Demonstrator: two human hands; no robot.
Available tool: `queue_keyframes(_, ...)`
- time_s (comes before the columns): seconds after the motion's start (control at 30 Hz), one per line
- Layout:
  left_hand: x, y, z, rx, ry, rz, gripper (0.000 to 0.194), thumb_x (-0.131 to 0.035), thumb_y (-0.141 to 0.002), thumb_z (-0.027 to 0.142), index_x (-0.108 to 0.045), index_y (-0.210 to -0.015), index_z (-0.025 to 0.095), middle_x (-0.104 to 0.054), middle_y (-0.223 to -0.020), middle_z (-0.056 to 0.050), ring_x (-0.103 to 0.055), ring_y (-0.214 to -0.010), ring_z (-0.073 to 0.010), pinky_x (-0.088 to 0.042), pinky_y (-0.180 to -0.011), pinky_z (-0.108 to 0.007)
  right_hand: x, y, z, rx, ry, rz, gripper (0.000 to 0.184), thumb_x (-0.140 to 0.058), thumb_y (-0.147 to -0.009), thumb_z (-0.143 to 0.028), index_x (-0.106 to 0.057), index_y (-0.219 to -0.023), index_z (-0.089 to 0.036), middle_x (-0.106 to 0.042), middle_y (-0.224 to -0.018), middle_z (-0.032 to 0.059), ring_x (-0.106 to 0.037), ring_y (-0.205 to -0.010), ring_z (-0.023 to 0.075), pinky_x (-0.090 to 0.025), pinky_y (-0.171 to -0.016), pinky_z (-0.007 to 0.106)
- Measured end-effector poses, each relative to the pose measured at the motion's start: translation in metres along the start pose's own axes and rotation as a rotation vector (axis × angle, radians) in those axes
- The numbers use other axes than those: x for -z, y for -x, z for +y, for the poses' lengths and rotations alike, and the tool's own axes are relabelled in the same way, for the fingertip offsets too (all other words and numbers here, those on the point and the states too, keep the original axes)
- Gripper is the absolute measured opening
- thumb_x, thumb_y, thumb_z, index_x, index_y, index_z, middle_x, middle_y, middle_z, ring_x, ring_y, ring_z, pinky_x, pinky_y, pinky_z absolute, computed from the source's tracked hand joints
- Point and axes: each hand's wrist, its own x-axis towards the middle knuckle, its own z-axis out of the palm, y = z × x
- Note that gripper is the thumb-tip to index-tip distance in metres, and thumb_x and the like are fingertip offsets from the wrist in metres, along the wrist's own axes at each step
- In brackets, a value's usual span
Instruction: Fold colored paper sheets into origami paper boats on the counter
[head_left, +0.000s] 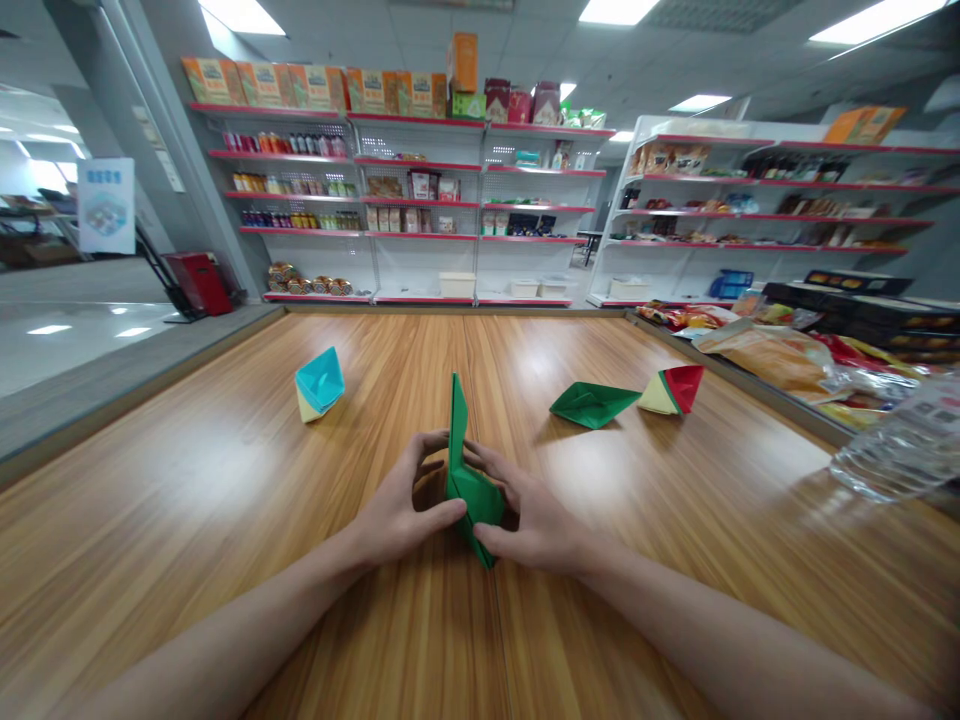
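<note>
A piece of folded green paper [480, 497] is between my two hands at the near middle of the wooden table [247, 560], with one narrow point sticking up. My left hand [411, 505] grips its left side, thumb in front and fingers behind. From the right, my right hand [529, 515] holds the same paper, its thumb at the lower front and fingertips at the back. Some fingertips are hidden behind the paper. Farther off lie a green paper boat [595, 404], a red and yellow folded paper [679, 390] and a blue and yellow one [321, 383].
A clear plastic bottle [900, 440] lies at the right edge. Behind it are piled snack packets [787, 365] and dark boxes [862, 310]. Stocked shelves [420, 235] stand beyond the table, which has a raised rim [150, 400].
</note>
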Motion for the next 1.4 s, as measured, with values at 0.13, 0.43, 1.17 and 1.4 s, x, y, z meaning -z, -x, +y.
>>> queue_keyframes(0.13, -0.003, 0.002, -0.001, -0.004, -0.001, 0.008, 0.051, -0.066, -0.08, 0.023, -0.041, -0.124, 0.021, -0.045, -0.13, -0.012, -0.045, -0.122, -0.0277, -0.038, -0.102, -0.046, -0.004, 0.001, 0.001, -0.008, -0.213, -0.037, 0.078, -0.059, -0.074, -0.008, -0.024, -0.142, -0.025, -0.037, -0.143, 0.0109, -0.051, -0.117, 0.0226, -0.047, -0.094, 0.037)
queue_keyframes(0.43, -0.01, 0.008, -0.004, -0.006, 0.026, 0.061, 0.047, -0.068, -0.078, 0.025, -0.046, -0.119, 0.017, -0.048, -0.129, -0.013, -0.043, -0.124, -0.0296, -0.038, -0.101, -0.046, -0.012, 0.008, 0.006, -0.036, -0.482, -0.026, 0.078, -0.065, -0.073, -0.012, -0.027, -0.14, -0.028, -0.031, -0.145, 0.0116, -0.054, -0.113, 0.0214, -0.051, -0.088, 0.033)
queue_keyframes(1.17, -0.016, 0.008, 0.012, -0.045, -0.087, 0.015, 0.017, -0.057, -0.084, 0.028, -0.053, -0.097, 0.017, -0.053, -0.11, -0.009, -0.054, -0.106, -0.0243, -0.045, -0.093, -0.038, -0.017, 0.012, -0.016, 0.016, -0.077, 0.124, 0.049, -0.055, -0.086, -0.025, -0.044, -0.134, -0.022, -0.055, -0.128, 0.0084, -0.056, -0.112, 0.0208, -0.044, -0.099, 0.04)
queue_keyframes(1.4, -0.016, 0.009, 0.021, -0.046, -0.141, 0.012, 0.01, -0.058, -0.082, 0.026, -0.053, -0.081, 0.017, -0.048, -0.108, -0.006, -0.053, -0.102, -0.0214, -0.045, -0.093, -0.034, -0.019, 0.012, -0.022, 0.022, -0.147, 0.09, 0.052, -0.055, -0.086, -0.025, -0.041, -0.136, -0.023, -0.06, -0.122, 0.008, -0.06, -0.105, 0.0216, -0.048, -0.094, 0.042)
